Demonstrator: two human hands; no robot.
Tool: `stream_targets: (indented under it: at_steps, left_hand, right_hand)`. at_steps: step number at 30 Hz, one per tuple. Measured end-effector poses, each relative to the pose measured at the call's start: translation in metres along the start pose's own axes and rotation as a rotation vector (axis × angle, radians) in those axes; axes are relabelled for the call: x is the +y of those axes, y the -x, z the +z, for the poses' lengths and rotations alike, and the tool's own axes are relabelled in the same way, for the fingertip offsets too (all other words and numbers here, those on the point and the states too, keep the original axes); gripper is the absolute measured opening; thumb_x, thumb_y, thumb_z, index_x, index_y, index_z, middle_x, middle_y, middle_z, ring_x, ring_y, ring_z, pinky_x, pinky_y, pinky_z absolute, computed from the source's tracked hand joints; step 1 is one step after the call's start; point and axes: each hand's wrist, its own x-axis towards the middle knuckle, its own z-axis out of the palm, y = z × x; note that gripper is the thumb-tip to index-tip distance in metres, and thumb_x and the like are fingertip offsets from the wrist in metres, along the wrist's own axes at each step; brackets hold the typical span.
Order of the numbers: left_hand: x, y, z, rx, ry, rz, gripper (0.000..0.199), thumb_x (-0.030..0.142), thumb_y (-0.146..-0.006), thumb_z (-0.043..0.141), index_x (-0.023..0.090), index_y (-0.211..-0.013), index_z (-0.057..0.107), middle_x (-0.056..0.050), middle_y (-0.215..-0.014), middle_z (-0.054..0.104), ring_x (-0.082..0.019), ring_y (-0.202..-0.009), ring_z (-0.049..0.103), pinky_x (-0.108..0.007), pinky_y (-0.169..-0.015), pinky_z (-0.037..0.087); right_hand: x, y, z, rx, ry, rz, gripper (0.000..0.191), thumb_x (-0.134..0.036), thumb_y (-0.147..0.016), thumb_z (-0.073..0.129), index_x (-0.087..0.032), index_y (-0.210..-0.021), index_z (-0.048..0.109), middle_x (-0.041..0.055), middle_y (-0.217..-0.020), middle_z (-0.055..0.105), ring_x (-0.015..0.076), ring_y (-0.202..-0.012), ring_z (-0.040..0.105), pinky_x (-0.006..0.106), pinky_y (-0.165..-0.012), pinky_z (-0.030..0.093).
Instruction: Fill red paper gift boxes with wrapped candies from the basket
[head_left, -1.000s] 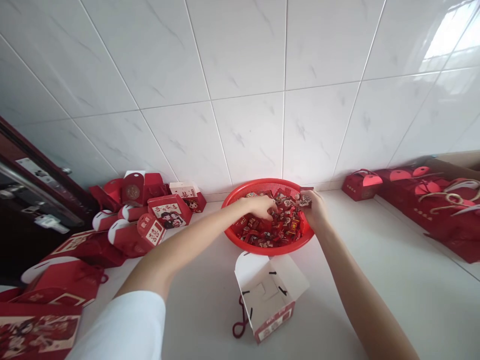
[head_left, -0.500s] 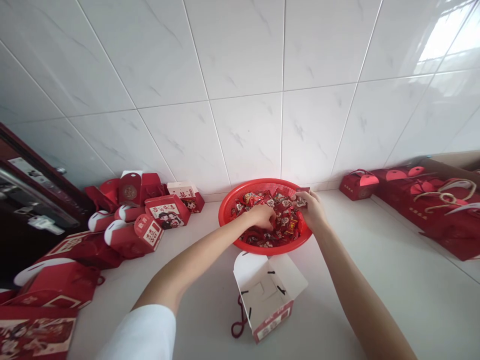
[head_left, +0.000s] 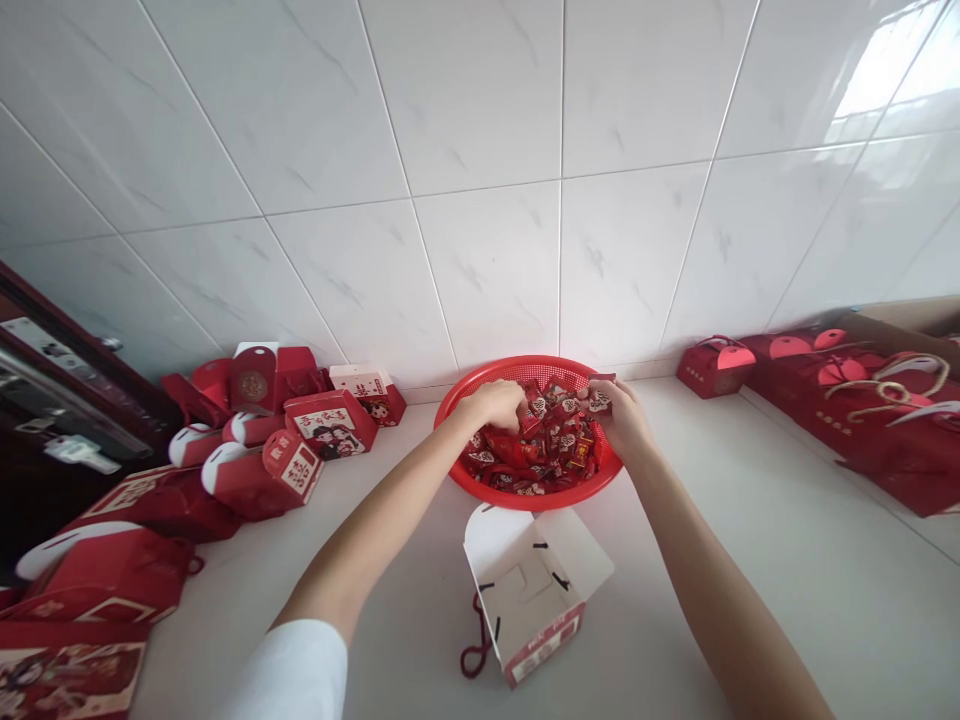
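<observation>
A red plastic basket (head_left: 459,480) full of red-wrapped candies (head_left: 559,445) stands near the tiled wall. My left hand (head_left: 501,405) is over the basket's left part with its fingers curled down among the candies; whatever they grip is hidden. At the right rim, my right hand (head_left: 621,415) is closed on wrapped candies (head_left: 600,398), whose red and pale printed wrappers stick out past the fingers. In front of the basket sits an open gift box (head_left: 544,645), its white inside bare and its flaps up. A dark red cord (head_left: 476,655) loops out at its left side.
Several red gift boxes (head_left: 330,425) are grouped along the left of the white counter (head_left: 397,620). A small red box (head_left: 716,368) and red bags (head_left: 855,400) with cord handles stand at the right. Keys (head_left: 82,453) hang from a dark door at the far left.
My left hand has moved left and slightly back within the basket, uncovering candies in the middle. My right hand stays at the right rim, still holding candies. The box has not moved.
</observation>
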Motion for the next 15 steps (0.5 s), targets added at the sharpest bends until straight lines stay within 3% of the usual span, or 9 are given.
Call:
stream_targets:
  at_steps: [5, 8, 10, 13, 15]
  left_hand:
    - [0.016, -0.011, 0.01, 0.113, 0.063, 0.079, 0.037, 0.014, -0.083, 0.057, 0.026, -0.113, 0.074, -0.006, -0.131, 0.068, -0.025, -0.114, 0.065, -0.03, -0.087, 0.052]
    - [0.023, -0.024, 0.017, 0.109, 0.165, 0.125, 0.032, 0.02, -0.089, 0.053, 0.027, -0.114, 0.072, -0.004, -0.119, 0.073, -0.023, -0.109, 0.067, -0.03, -0.09, 0.051]
    - [0.027, -0.032, 0.023, 0.094, 0.177, 0.141, 0.027, 0.033, -0.092, 0.054, 0.026, -0.112, 0.071, -0.005, -0.11, 0.075, -0.024, -0.104, 0.069, -0.032, -0.09, 0.052]
    - [0.035, -0.04, 0.032, 0.06, 0.095, 0.13, 0.043, 0.052, -0.085, 0.065, 0.021, -0.115, 0.066, -0.009, -0.107, 0.074, -0.03, -0.101, 0.068, -0.036, -0.085, 0.053]
    - [0.038, -0.04, 0.036, 0.031, 0.042, 0.127, 0.039, 0.044, -0.08, 0.071, 0.021, -0.111, 0.067, -0.009, -0.108, 0.073, -0.03, -0.1, 0.068, -0.036, -0.082, 0.053]
  right_hand:
    - [0.0, -0.001, 0.001, 0.042, -0.021, 0.017, 0.015, -0.026, -0.06, 0.076, -0.02, -0.065, 0.063, -0.0011, -0.057, 0.065, 0.0133, -0.052, 0.055, 0.026, -0.05, 0.047]
    - [0.0, -0.002, 0.0, 0.029, -0.015, 0.013, 0.017, -0.028, -0.061, 0.077, -0.021, -0.065, 0.061, -0.0025, -0.056, 0.063, 0.0135, -0.051, 0.056, 0.026, -0.051, 0.048]
    - [0.001, -0.003, 0.0, 0.032, -0.012, 0.006, 0.018, -0.028, -0.061, 0.077, -0.021, -0.066, 0.061, -0.0022, -0.057, 0.064, 0.0134, -0.051, 0.056, 0.026, -0.051, 0.048]
    - [0.002, -0.004, 0.0, 0.041, -0.004, 0.004, 0.018, -0.029, -0.061, 0.077, -0.021, -0.066, 0.061, -0.0008, -0.059, 0.067, 0.0137, -0.052, 0.056, 0.026, -0.051, 0.048]
    - [0.003, -0.005, -0.001, 0.048, -0.005, -0.001, 0.018, -0.028, -0.061, 0.076, -0.021, -0.065, 0.061, -0.0002, -0.06, 0.067, 0.0138, -0.053, 0.056, 0.026, -0.052, 0.048]
